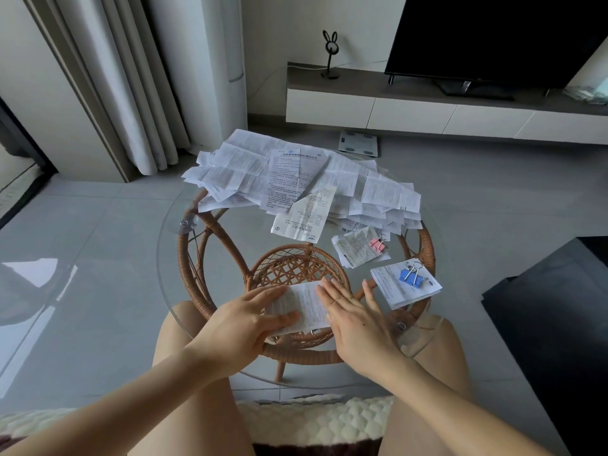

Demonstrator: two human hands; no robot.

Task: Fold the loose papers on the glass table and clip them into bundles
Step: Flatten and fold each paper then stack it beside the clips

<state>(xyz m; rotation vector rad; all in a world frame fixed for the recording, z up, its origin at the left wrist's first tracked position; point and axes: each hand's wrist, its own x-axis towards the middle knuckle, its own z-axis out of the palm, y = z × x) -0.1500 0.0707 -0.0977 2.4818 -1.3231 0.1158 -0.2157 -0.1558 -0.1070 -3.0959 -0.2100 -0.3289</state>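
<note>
Left hand (243, 324): flat, fingers straight, pressing folded paper (304, 302).
Right hand (357, 319): flat, pressing same sheet's right end.
Location: near edge of glass desk (167, 274).
Loose papers (296, 179): heaped at far side.

Home living room: television (493, 37) on low media console (378, 106), curtains (125, 77), rattan glass table (204, 258)

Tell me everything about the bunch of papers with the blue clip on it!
The folded bundle of white printed papers is a neat rectangular stack, several sheets thick, with small dark print on top. A blue metal binder clip with silver wire handles pinches it near its far edge. It lies flat, slightly turned, on the round glass table, at the near right side, apart from the pink-clipped bundle. The right hand lies close beside it; whether they touch is unclear.
</note>
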